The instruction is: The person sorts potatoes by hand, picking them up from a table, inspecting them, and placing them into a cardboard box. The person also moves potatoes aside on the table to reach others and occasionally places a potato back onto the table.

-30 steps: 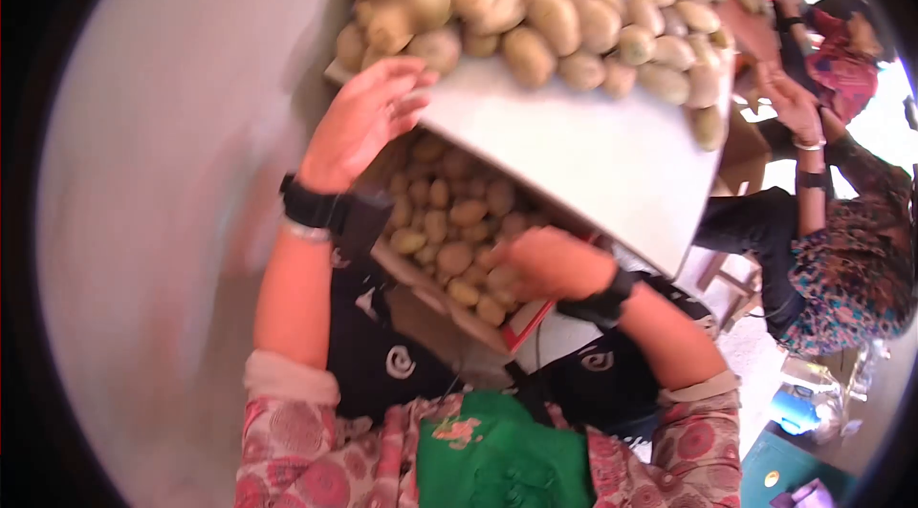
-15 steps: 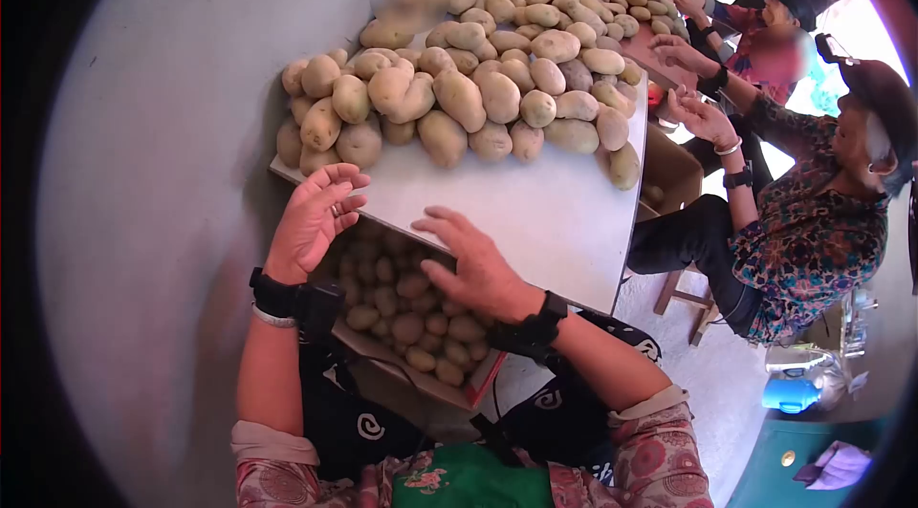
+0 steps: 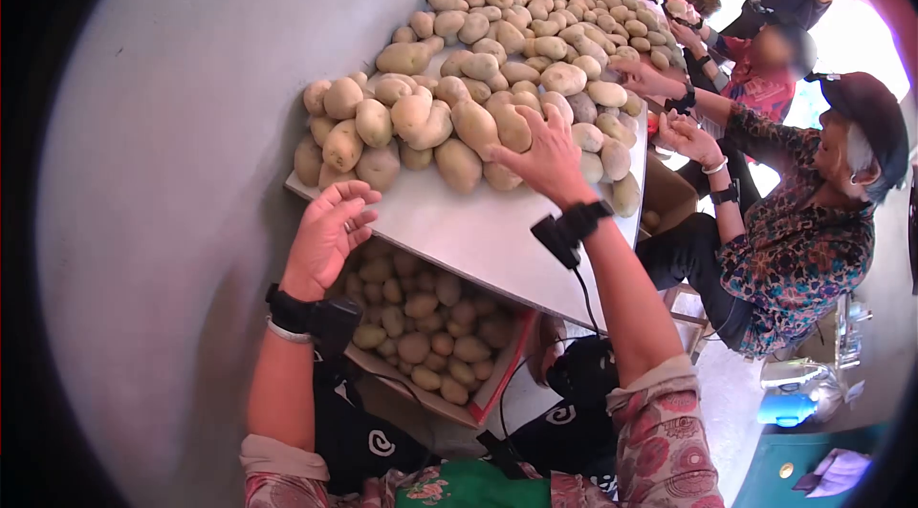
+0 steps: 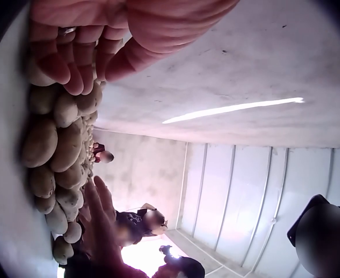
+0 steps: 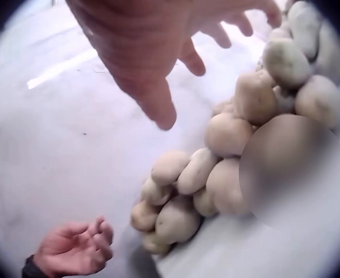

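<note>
My right hand (image 3: 550, 159) reaches over the front of a large heap of potatoes (image 3: 459, 166) on the white table (image 3: 478, 240), its fingers spread at the nearest ones. In the right wrist view, the same hand (image 5: 175, 46) hangs above the heap with nothing gripped. My left hand (image 3: 330, 236) is raised by the table's left corner, palm inward, fingers loosely bent and holding nothing. Below the table edge, a cardboard box (image 3: 504, 376) with a red side contains many smaller potatoes (image 3: 414, 347).
A pale wall (image 3: 172, 126) runs along the left. On the right, a person in a patterned shirt (image 3: 803, 250) sits at the table with hands near the heap, and several more people are farther back. A cable (image 3: 585, 298) hangs from my right wrist camera.
My right hand has moved from inside the box, up past the table edge and forward to the heap. The left hand stays raised near the corner. The head view has shifted.
</note>
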Tool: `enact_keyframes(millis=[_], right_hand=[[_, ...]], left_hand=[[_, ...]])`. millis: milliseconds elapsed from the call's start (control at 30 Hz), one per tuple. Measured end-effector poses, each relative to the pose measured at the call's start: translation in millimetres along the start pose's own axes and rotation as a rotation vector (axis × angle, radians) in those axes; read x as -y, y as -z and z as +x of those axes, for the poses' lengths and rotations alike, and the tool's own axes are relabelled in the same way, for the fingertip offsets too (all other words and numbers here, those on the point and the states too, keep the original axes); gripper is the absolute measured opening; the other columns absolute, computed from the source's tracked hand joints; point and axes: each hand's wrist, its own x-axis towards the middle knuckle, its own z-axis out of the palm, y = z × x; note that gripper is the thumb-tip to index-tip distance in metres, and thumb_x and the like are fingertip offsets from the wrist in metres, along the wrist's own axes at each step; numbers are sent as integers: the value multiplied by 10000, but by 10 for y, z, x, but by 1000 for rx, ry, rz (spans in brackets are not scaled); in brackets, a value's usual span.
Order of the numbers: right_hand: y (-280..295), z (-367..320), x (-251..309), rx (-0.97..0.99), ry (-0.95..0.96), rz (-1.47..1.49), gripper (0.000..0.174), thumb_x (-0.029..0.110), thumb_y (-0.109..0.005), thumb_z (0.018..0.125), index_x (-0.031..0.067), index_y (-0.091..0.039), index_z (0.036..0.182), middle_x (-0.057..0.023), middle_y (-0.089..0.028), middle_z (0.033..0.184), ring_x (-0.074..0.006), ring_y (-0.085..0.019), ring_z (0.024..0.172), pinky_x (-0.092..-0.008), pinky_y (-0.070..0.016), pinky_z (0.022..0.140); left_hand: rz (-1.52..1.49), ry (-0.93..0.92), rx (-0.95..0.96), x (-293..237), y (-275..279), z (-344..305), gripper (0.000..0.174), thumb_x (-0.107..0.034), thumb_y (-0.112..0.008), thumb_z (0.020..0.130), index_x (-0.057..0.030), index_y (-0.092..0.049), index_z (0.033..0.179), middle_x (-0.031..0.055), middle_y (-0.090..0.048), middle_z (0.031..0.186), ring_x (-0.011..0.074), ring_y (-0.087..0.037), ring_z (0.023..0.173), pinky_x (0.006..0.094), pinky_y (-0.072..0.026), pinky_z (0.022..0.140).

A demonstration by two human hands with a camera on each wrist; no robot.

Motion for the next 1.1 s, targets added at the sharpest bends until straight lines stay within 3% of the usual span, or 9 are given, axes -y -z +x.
enact_keyframes(millis=[33, 133, 267, 433, 667, 800, 1000, 1067, 1100], right_hand=[[-68, 186, -8, 19, 2, -40, 904, 656, -671, 650, 152, -426, 1360, -255, -341, 1399, -419, -319, 1310, -558, -324, 999], [-77, 410, 143, 316, -181, -79, 919, 673, -688, 609, 210, -434, 1362, -232, -354, 1398, -409, -342, 1297, -595, -319, 978], [-266, 573, 201, 320, -173, -206, 874, 646, -690, 610, 241, -457, 1349, -182, -427, 1351, -390, -405, 1246, -630, -317, 955], [-204, 391, 165, 232, -18, -61, 632, 459, -707, 630, 147, -607, 1170, -206, -567, 1127, -359, -513, 1103, -509, -385, 970], [-273, -78, 118, 147, 68, -74, 687, 485, -696, 647, 78, -594, 1191, -245, -580, 1058, -381, -525, 1048, -459, -417, 926], [-165, -413, 111, 179, 63, 61, 614, 470, -672, 668, 24, -602, 1085, -243, -586, 1072, -403, -520, 1015, -470, -411, 922], [-183, -719, -625, 222, -27, 680, 669, 464, -619, 813, 7, -503, 1288, -204, -623, 1135, -252, -607, 972, -345, -465, 845], [107, -901, -641, 484, -241, 657, 603, 385, -643, 817, 22, -513, 1281, -191, -624, 1139, -216, -639, 871, -319, -499, 768], [172, -941, -811, 255, -71, 550, 605, 358, -669, 795, 32, -515, 1281, -188, -635, 1099, -213, -637, 794, -310, -506, 725]], left_hand=[[-2, 9, -5, 3, 6, 9, 181, -113, -549, 894, -103, -543, 1075, 30, -617, 1064, 98, -596, 859, 232, -494, 704], [25, 16, -35, -9, -56, -1, 180, -121, -553, 893, -106, -544, 1072, 22, -617, 1058, 96, -591, 859, 231, -484, 711], [139, 57, 7, 112, -221, 16, 324, -134, -583, 880, -105, -485, 1187, 43, -578, 1140, 118, -567, 941, 255, -455, 788], [141, 105, 59, 209, -350, 38, 473, -136, -604, 867, -91, -405, 1294, 82, -474, 1284, 152, -533, 1038, 294, -438, 861], [163, 86, 178, 357, -496, -14, 700, -137, -602, 867, -84, -217, 1449, 133, -213, 1485, 193, -419, 1205, 360, -392, 965], [156, 82, 197, 392, -554, -55, 713, -136, -600, 868, -85, -204, 1459, 127, -210, 1488, 188, -401, 1218, 366, -379, 982], [141, 75, 274, 561, -559, -71, 709, -121, -615, 856, -72, -232, 1451, 136, -239, 1462, 188, -411, 1220, 347, -383, 986], [159, 63, 214, 692, -595, -60, 776, -85, -673, 793, -63, -249, 1442, 142, -429, 1302, 195, -508, 1084, 313, -447, 895], [164, 70, 215, 782, -634, -74, 776, -85, -673, 793, -63, -249, 1442, 142, -429, 1302, 195, -508, 1084, 313, -447, 895]])
